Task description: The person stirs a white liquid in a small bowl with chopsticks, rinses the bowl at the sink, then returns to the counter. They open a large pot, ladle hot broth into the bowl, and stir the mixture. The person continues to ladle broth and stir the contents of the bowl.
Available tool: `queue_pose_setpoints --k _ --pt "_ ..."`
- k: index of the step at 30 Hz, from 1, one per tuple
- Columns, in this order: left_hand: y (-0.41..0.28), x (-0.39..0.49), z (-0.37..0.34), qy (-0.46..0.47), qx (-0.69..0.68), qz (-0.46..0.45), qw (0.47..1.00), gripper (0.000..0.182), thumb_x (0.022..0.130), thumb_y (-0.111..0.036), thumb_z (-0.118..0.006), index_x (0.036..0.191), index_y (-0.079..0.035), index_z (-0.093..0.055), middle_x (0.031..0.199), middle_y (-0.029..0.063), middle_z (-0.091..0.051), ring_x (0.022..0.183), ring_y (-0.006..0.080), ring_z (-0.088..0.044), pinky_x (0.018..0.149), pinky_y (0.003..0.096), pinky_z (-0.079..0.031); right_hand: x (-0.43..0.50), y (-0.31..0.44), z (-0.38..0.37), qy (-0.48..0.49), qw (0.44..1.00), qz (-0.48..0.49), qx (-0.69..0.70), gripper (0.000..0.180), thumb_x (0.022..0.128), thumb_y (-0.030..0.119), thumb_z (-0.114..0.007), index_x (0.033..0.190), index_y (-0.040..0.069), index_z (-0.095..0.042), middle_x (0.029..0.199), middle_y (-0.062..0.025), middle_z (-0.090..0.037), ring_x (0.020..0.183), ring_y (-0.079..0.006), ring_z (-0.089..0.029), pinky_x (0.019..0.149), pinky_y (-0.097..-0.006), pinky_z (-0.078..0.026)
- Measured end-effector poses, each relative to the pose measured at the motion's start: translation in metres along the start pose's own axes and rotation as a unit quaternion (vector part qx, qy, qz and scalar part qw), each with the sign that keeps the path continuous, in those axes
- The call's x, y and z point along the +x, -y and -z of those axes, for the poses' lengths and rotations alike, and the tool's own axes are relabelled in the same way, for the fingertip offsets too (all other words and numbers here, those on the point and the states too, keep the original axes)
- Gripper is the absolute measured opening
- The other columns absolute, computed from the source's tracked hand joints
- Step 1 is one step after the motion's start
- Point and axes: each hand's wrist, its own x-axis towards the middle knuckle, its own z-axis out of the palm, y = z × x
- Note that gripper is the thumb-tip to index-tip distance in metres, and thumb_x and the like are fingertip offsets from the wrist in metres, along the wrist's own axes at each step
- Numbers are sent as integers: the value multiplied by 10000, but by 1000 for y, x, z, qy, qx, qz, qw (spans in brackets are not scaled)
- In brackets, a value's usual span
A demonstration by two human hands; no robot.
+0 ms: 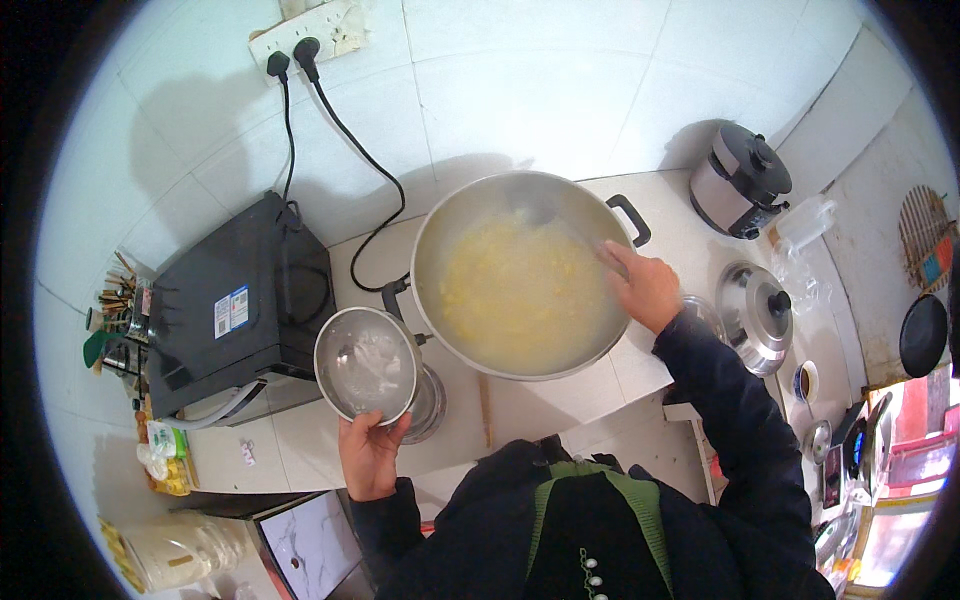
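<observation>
My left hand point(373, 454) grips the near rim of a small metal bowl point(367, 364), which has a thin whitish residue inside. The bowl is held beside a large electric pan point(517, 367), partly over another metal bowl point(429, 412) on the counter. Pale yellow food in cloudy liquid point(510, 292) fills much of the pan, and steam blurs it. With my right hand point(646, 289) I hold the handle of a utensil, probably a spatula point(536, 210); its blurred head is near the pan's far wall.
A black oven-like appliance point(225, 300) stands left of the pan. Power cords point(375, 161) run up to a wall socket strip point(307, 41). A rice cooker point(739, 180) and a metal lid point(754, 315) are on the right. One chopstick-like stick point(485, 409) lies in front of the pan.
</observation>
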Motion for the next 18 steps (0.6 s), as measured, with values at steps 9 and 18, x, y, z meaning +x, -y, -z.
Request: queue_pose_setpoints --k 9,18 --pt "3 5 -4 18 15 4 1000 447 872 -55 -614 1310 -50 -524 1277 119 -607 1094 271 -639 867 386 -604 -47 8 21 109 967 145 -182 520 915 106 -572 1420 94 -447 690 -87 -605 566 -253 -659 464 -380 -493" --pt "4 6 -11 10 30 11 999 433 877 -45 -604 1303 -39 -524 1263 121 -611 1086 273 -643 856 387 -610 -99 26 82 182 950 194 -163 590 894 87 -597 1462 58 -437 658 -77 -566 494 -221 -589 427 -371 -460"
